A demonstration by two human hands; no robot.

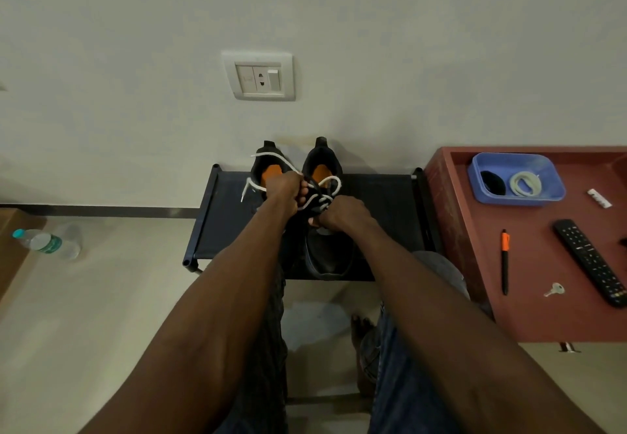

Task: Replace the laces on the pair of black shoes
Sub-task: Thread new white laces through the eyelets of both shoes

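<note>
Two black shoes with orange insoles stand side by side on a dark low rack (376, 196), heels toward the wall. The left shoe (264, 162) is mostly behind my left hand (286, 193), which grips a white lace (271, 156) whose loose ends trail over that shoe. The right shoe (327, 247) lies toe toward me. My right hand (342, 213) pinches the white lace (330, 184) looped over its eyelets. Both fists are close together above the right shoe's tongue.
A red-brown table (543, 281) on the right holds a blue tray (543, 196) with a coiled white lace (525, 183) and a black lace (492, 182), a pen (505, 260), a remote (592, 260) and a key (554, 289). A water bottle (47, 243) lies on the floor at left.
</note>
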